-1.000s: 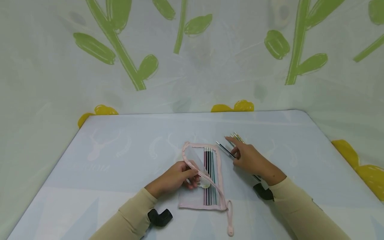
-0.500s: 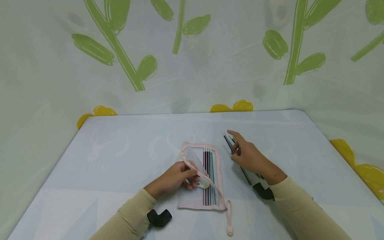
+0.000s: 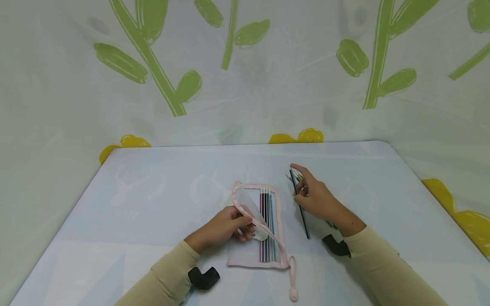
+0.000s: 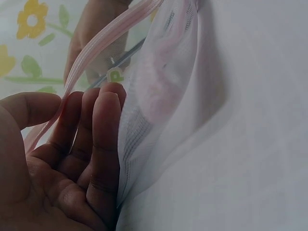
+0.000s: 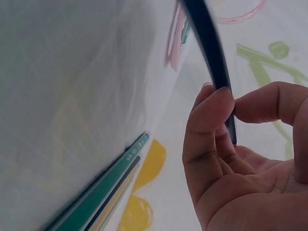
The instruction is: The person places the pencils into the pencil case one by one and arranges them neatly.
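My left hand (image 3: 226, 223) pinches the pink zipper edge of a see-through mesh pencil pouch (image 3: 280, 212) and lifts that side up. Inside the pouch, several pencils (image 3: 266, 253) lie side by side, dark red, black and teal. In the left wrist view the zipper edge (image 4: 106, 38) passes between thumb and fingers. To the right of the pouch, my right hand (image 3: 319, 199) holds a dark pencil (image 3: 304, 219) between thumb and fingers, its lower end pointing toward me. The right wrist view shows this pencil (image 5: 209, 48) above the tabletop.
Under and beyond my right hand lie more pencils, among them a green pencil (image 5: 103, 185) and a yellowish one. The pouch's pink wrist strap (image 3: 293, 278) trails toward the front of the pale table (image 3: 153, 191). Behind stands a wall (image 3: 291, 85) with painted green plants.
The dark pencil in my right hand has swung from slanting across to nearly upright in view, apart from the other pencils. My left hand and the pouch stay in place.
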`<control>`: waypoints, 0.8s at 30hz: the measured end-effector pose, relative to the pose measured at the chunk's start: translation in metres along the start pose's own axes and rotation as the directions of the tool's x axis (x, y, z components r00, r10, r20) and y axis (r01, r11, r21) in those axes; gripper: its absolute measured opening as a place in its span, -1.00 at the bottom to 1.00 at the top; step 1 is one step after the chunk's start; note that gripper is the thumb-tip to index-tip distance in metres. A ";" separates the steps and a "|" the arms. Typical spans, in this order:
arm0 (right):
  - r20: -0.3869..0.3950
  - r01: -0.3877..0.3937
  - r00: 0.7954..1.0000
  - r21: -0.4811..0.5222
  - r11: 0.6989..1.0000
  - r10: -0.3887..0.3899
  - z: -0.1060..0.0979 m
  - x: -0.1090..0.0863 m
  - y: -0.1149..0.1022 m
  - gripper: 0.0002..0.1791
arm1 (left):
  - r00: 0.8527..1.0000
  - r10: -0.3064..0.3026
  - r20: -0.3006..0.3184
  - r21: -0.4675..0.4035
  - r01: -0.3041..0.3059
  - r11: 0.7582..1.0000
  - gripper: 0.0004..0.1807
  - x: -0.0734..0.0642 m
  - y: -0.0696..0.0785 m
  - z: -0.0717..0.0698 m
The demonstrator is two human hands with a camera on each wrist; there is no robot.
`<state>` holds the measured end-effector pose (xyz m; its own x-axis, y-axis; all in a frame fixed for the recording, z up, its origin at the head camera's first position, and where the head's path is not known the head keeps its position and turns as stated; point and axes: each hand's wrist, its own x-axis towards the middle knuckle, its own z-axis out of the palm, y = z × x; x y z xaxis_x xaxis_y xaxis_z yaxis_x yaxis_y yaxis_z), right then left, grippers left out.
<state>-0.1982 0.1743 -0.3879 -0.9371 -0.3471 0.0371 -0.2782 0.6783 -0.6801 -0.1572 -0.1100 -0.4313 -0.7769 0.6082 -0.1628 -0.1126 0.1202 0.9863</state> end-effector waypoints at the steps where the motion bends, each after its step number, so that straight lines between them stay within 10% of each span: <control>1: 0.002 -0.009 1.000 0.011 1.000 0.009 0.000 0.000 0.000 -0.10 | 1.000 -0.001 0.000 0.002 0.001 1.000 -0.71 0.000 0.000 0.000; 24: 0.087 -0.098 0.994 0.346 0.933 0.072 0.008 0.000 -0.005 0.05 | 1.000 0.006 0.006 0.005 -0.006 1.000 -0.72 0.000 0.000 0.000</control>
<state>-0.1952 0.1657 -0.3905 -0.9328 -0.3522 -0.0756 -0.0951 0.4432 -0.8914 -0.1571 -0.1098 -0.4310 -0.7740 0.6133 -0.1571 -0.1050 0.1204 0.9872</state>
